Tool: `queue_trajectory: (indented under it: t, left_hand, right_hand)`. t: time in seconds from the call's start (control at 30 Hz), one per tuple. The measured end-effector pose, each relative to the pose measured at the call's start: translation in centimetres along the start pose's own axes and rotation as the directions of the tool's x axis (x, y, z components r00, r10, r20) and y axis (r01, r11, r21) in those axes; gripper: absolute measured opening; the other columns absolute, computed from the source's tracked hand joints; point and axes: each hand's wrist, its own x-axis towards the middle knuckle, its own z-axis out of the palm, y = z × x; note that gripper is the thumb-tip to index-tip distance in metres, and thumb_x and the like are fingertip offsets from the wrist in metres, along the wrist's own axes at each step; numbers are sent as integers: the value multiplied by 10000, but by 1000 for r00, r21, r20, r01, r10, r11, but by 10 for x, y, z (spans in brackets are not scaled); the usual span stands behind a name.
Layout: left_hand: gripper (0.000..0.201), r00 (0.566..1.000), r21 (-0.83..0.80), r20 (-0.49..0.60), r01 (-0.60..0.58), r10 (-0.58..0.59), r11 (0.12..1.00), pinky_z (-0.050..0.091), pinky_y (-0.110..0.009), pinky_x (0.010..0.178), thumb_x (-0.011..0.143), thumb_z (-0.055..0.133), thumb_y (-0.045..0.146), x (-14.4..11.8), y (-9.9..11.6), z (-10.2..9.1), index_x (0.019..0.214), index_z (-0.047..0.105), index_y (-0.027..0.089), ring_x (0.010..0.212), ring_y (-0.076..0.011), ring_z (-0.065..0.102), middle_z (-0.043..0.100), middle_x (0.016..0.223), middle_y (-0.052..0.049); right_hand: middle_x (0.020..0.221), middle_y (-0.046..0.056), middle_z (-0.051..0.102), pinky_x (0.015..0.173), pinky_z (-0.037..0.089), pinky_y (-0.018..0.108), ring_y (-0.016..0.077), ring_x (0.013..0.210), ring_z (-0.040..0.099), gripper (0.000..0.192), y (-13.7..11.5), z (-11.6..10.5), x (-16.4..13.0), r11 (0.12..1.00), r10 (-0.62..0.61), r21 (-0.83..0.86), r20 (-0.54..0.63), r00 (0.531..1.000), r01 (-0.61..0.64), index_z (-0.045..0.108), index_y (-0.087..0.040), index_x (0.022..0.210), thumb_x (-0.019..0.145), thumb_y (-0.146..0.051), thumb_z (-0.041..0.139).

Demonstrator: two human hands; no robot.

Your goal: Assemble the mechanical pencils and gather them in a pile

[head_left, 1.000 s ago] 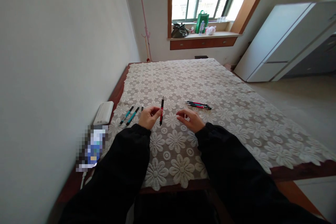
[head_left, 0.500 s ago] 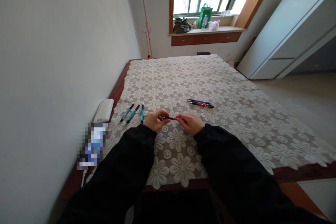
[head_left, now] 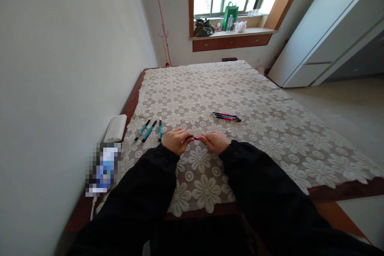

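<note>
The slim red-and-black plastic pen (head_left: 196,138), held upright by the left hand (head_left: 177,141) alone a second ago, is now gripped level by both it and the right hand (head_left: 216,141) just above the lace-covered table (head_left: 255,136).

Red pen (head_left: 196,138) mostly hidden by hands

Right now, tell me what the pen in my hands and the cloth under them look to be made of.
Red pen: probably smooth plastic, going by its bright even colour; mostly hidden between left hand and right hand.
Tablecloth: cream lace or crochet, likely cotton or synthetic thread; openwork flower pattern, matte.
</note>
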Motion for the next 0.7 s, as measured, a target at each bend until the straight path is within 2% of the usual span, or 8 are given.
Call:
queue_trajectory:
  t: [0.17,0.27,0.33,0.43,0.53,0.57,0.63,0.7]
  left_hand:
    - [248,998,24,66,13,-14,1000,461,-321,732,945,474,327,0,8,0,904,694,220,862,-211,628,723,865,-58]
    - [285,995,-17,93,33,-32,999,434,-311,688,942,443,338,-1,9,3,840,679,216,787,-201,608,679,762,-53]
    - [382,989,-57,129,80,-72,995,413,-299,641,962,386,363,-1,8,5,730,649,212,685,-176,578,633,673,-36]
    - [471,978,-101,176,131,-112,986,411,-286,628,987,331,376,0,5,8,661,627,208,645,-161,570,618,629,-23]
    - [375,990,-100,88,121,-112,988,458,-293,737,988,381,399,0,4,8,885,700,230,806,-184,622,700,804,-33]
    - [314,993,-106,45,116,-111,988,469,-299,778,974,434,413,0,4,8,1019,693,241,846,-188,627,714,874,-34]
    - [330,993,-135,-22,116,-120,984,483,-307,830,928,547,403,0,4,8,1214,617,254,862,-182,634,718,954,-33]
    - [327,989,-145,-57,128,-137,981,489,-309,840,900,601,349,0,4,9,1214,603,256,847,-175,640,712,933,-29]
  right_hand:
    - [675,58,683,552,204,296,170,583,584,531,-5,-2,-2,981,24,-191,25,999,-18,680,-216,809,1041,-494,290]
    - [629,70,667,545,194,303,179,550,573,558,-6,-1,-4,973,21,-232,21,1000,-16,682,-207,802,1038,-500,270]
    - [592,75,647,545,201,302,184,542,566,565,-7,-1,-5,970,13,-243,5,1000,-12,677,-198,787,1031,-514,277]
    - [626,81,650,575,261,292,190,599,587,529,-5,-1,-5,975,-47,-220,-50,998,35,661,-190,777,1026,-502,315]
    - [753,76,684,654,339,274,189,718,619,420,1,-1,-2,988,-103,-126,-126,987,87,647,-193,849,1024,-441,358]
    - [787,69,691,668,351,269,186,737,621,376,4,-1,-1,993,-93,-86,-149,984,81,642,-197,886,1019,-425,375]
    - [813,52,697,655,356,265,180,720,617,304,9,0,-1,999,-33,-21,-175,984,30,633,-206,939,1000,-412,417]
    - [820,39,701,631,351,263,177,688,610,262,12,1,-1,1000,17,13,-169,985,-15,628,-215,965,979,-412,456]
